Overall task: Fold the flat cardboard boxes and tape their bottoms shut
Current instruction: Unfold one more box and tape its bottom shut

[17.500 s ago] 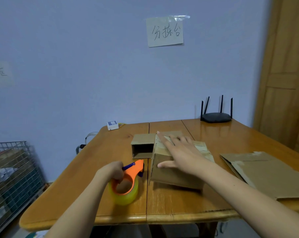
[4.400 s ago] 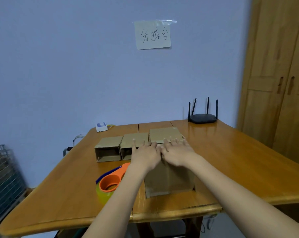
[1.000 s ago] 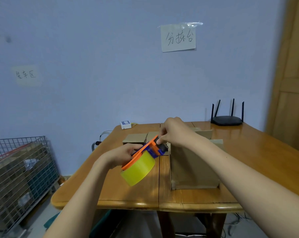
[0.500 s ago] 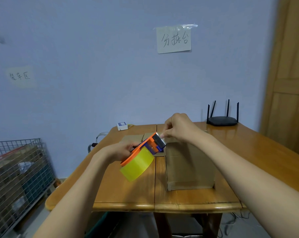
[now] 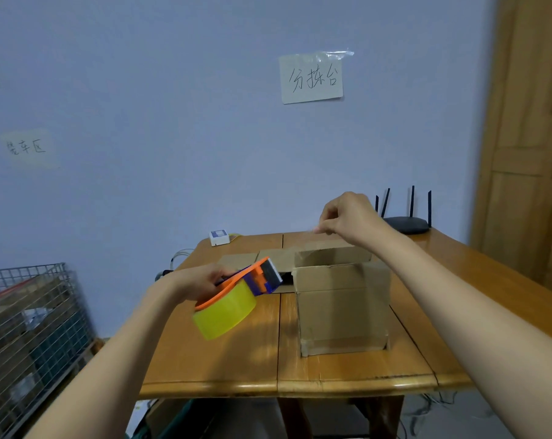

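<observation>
A folded brown cardboard box (image 5: 343,308) stands upright on the wooden table (image 5: 224,365), its upper flaps raised. My left hand (image 5: 196,282) grips an orange tape dispenser (image 5: 236,296) with a yellow roll, held in the air just left of the box. My right hand (image 5: 347,218) is raised above the box's far edge and pinches the end of a clear tape strip (image 5: 303,245) that runs back toward the dispenser's blade. Two smaller folded boxes (image 5: 246,259) lie behind, partly hidden by the dispenser.
A black router (image 5: 406,221) sits at the back right of the table and a small white device (image 5: 219,237) at the back edge. A wire cage (image 5: 30,337) stands to the left on the floor. Wooden doors (image 5: 528,153) fill the right.
My right hand has lifted up and to the right, away from the dispenser, drawing out a length of clear tape. My left hand has kept the dispenser beside the box.
</observation>
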`<action>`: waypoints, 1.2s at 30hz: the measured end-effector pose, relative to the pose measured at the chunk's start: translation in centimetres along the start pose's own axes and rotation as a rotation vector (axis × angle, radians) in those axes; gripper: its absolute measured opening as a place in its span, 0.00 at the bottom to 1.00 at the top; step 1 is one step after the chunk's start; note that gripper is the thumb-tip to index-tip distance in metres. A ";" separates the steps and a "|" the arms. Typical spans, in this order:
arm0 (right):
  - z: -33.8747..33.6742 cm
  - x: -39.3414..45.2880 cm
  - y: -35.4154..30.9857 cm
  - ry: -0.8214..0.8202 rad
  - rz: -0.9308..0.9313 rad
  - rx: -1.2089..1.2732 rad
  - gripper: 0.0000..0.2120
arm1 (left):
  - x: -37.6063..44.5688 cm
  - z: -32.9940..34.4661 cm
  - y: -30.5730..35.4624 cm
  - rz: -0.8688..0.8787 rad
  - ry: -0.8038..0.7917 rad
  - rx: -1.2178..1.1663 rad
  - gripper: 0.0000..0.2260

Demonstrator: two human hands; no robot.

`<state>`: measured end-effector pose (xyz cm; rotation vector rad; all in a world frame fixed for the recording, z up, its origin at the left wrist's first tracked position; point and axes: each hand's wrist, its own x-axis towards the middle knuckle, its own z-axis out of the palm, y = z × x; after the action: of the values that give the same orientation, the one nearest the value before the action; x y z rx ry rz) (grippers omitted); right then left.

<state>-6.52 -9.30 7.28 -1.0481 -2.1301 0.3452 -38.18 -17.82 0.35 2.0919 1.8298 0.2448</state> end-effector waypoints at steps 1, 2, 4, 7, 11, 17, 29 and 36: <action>-0.8 0.1 0.5 0.023 0.010 -0.003 0.08 | -0.2 0.1 -0.6 -0.020 -0.010 0.019 0.12; -1.6 0.3 1.0 0.042 0.020 -0.003 0.08 | -0.4 0.1 -1.2 -0.039 -0.012 0.035 0.12; -2.7 0.3 2.2 0.061 0.034 -0.013 0.09 | -0.8 0.3 -1.9 -0.067 -0.001 0.072 0.11; -2.8 -0.1 3.0 0.028 0.070 -0.071 0.10 | -0.6 0.3 -2.5 -0.124 0.014 0.097 0.12; -2.8 -1.0 2.8 -0.068 0.140 0.048 0.04 | -0.2 -0.5 -2.9 -0.177 0.080 0.142 0.14; -2.9 -1.7 2.3 -0.200 0.237 0.333 0.04 | -0.2 -2.0 -3.6 -0.262 0.155 0.271 0.22; -3.6 -1.9 2.6 -0.409 0.218 0.552 0.13 | -0.6 -3.8 -3.2 -0.251 0.424 0.243 0.13; -2.7 -1.2 3.8 -0.148 0.354 0.758 0.20 | -0.4 -5.1 -1.8 -0.208 0.612 0.308 0.14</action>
<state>-1.92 -7.98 6.65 -0.9371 -1.6724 1.3116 -41.70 -17.25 4.43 2.1528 2.5612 0.6414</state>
